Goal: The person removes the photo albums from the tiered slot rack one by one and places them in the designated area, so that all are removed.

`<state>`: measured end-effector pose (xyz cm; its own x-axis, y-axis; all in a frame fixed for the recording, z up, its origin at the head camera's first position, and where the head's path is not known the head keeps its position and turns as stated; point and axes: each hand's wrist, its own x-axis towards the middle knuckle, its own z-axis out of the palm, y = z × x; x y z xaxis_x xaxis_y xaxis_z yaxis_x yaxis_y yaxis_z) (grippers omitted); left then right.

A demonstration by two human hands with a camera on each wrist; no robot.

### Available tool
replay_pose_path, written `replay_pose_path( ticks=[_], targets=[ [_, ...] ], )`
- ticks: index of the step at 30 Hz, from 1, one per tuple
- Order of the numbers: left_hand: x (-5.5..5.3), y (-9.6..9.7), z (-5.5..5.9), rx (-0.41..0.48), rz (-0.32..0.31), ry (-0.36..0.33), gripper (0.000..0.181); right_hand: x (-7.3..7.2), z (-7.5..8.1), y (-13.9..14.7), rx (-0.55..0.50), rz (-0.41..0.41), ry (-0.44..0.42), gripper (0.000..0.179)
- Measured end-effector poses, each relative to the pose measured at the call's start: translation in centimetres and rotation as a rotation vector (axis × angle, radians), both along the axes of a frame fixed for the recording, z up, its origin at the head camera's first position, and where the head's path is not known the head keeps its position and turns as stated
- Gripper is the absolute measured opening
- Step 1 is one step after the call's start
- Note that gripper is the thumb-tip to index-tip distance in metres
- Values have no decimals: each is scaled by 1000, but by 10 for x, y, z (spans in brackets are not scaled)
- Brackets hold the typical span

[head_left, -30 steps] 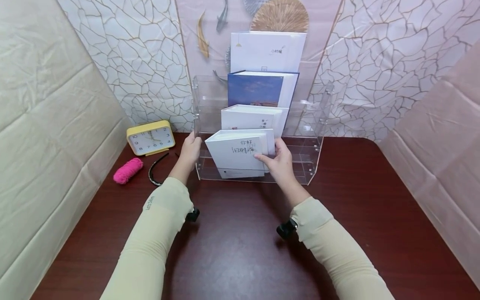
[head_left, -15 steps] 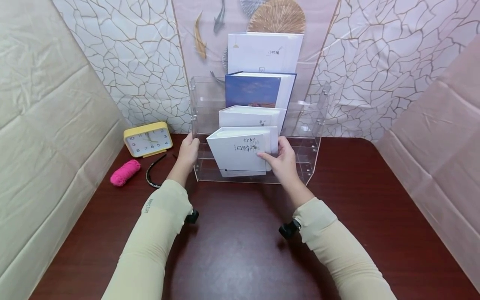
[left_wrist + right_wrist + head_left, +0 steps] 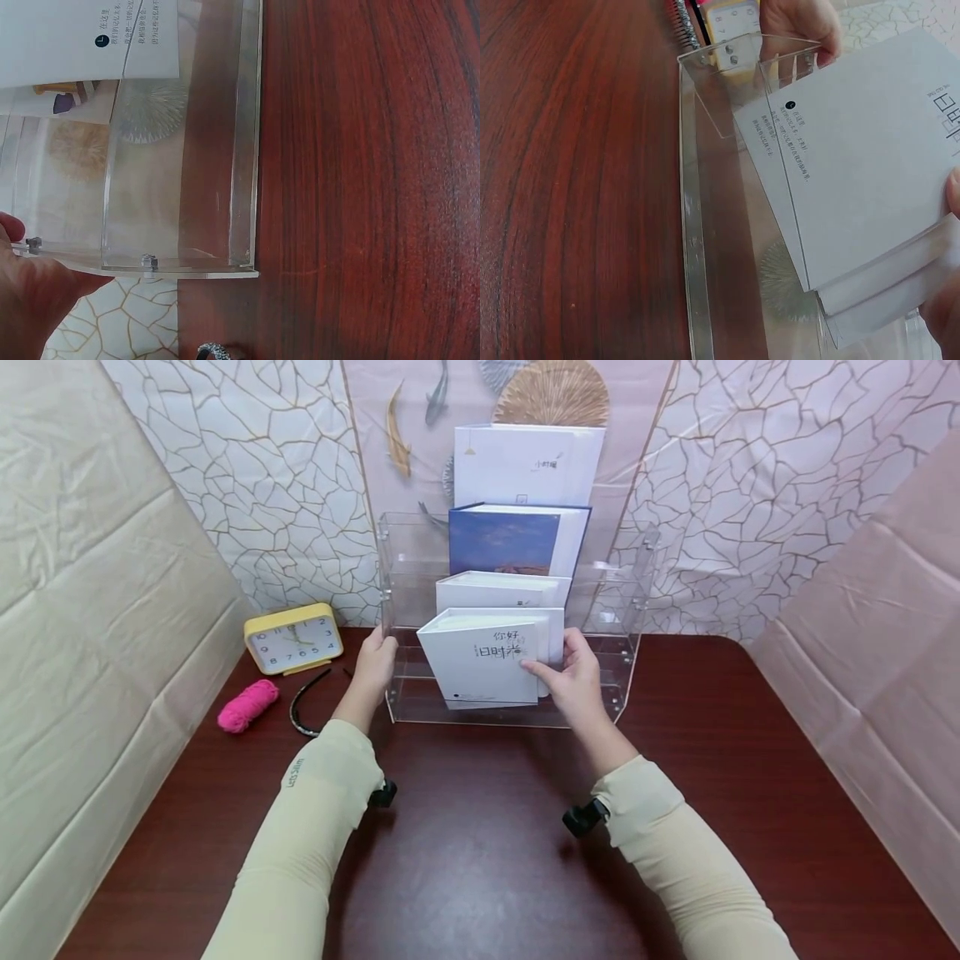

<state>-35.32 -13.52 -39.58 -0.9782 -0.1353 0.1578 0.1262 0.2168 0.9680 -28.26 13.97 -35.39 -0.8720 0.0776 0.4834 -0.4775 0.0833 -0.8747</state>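
Note:
In the head view my right hand [image 3: 577, 681] pinches the right edge of a white book [image 3: 480, 668], thumb on its front cover and fingers behind. The book's lower edge sits behind the front panel of a clear acrylic rack [image 3: 405, 702]. My left hand [image 3: 373, 668] grips the rack's left side wall; the left wrist view shows the thumb and a fingertip on either side of that wall. Behind the held book, another white book [image 3: 480, 592], a blue-covered book [image 3: 502, 539] and a tall white book [image 3: 517, 464] stand in tiers of the rack.
Left of the rack are a yellow clock [image 3: 294, 639], a pink yarn skein [image 3: 248, 706] and a dark hairband [image 3: 296, 710]. A patterned backdrop [image 3: 300, 468] rises behind the brown table [image 3: 480, 843], with cloth panels [image 3: 90, 635] at both sides.
My right hand has shifted slightly right and up with the white book, which now covers more of the book behind it. My left hand stays on the rack wall.

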Motion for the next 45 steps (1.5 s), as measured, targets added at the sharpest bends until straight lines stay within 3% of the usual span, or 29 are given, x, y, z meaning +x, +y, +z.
replay_pose_path(
  ticks=[10, 20, 31, 45],
  targets=[
    [1, -5, 0, 35, -5, -9, 49, -1, -2, 0, -18, 32, 12, 36],
    [-1, 1, 0, 26, -20, 28, 50, 7, 7, 3, -10, 50, 51, 37],
    [0, 0, 1, 6, -23, -11, 55, 10, 14, 2, 37, 40, 67, 35],
    [3, 1, 1, 2, -17, 8, 54, 16, 26, 7, 9, 47, 92, 35]
  ],
)
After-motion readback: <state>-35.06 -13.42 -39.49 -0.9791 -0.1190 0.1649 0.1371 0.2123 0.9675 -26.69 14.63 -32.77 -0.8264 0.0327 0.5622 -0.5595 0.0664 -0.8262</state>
